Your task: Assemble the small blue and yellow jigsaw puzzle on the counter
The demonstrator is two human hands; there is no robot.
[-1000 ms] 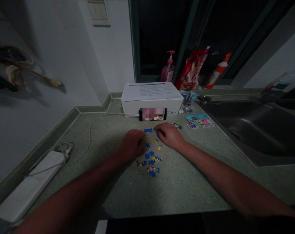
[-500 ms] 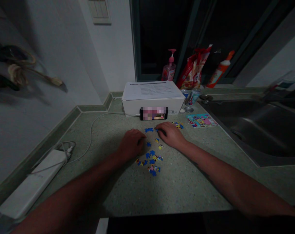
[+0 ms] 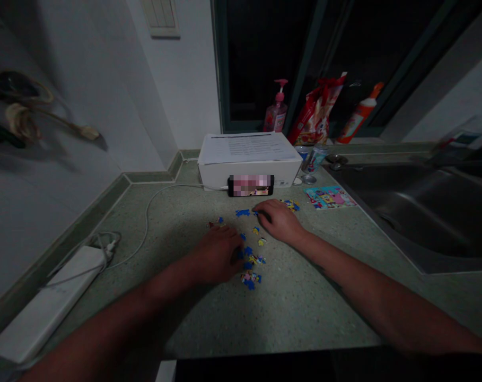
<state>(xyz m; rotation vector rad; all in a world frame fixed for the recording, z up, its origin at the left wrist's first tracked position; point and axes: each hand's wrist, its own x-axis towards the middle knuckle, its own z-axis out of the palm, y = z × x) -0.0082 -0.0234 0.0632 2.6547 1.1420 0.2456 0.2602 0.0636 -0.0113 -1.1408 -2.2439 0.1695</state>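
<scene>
Small jigsaw puzzle pieces lie scattered on the countertop between my hands. My left hand (image 3: 220, 253) is palm down over the left side of the lower cluster, its fingertips beside a blue puzzle piece (image 3: 248, 251); the fingers are partly hidden and blurred. Further back, my right hand (image 3: 280, 220) rests on the counter with curled fingers, pinching a small blue piece (image 3: 255, 213). Just left of it lies a joined blue strip of pieces (image 3: 243, 213). A yellow piece (image 3: 262, 241) and a colourful joined clump (image 3: 250, 279) lie nearer me.
A phone (image 3: 251, 185) leans on a white box (image 3: 248, 154), its cable running left to a power strip (image 3: 53, 297). Behind my right hand are more pieces (image 3: 291, 205) and a colourful picture card (image 3: 330, 197). A sink (image 3: 408, 212) is at the right.
My left hand has moved nearer to me, from beside the blue strip to the lower cluster, uncovering pieces behind it. The right hand stays nearly still.
</scene>
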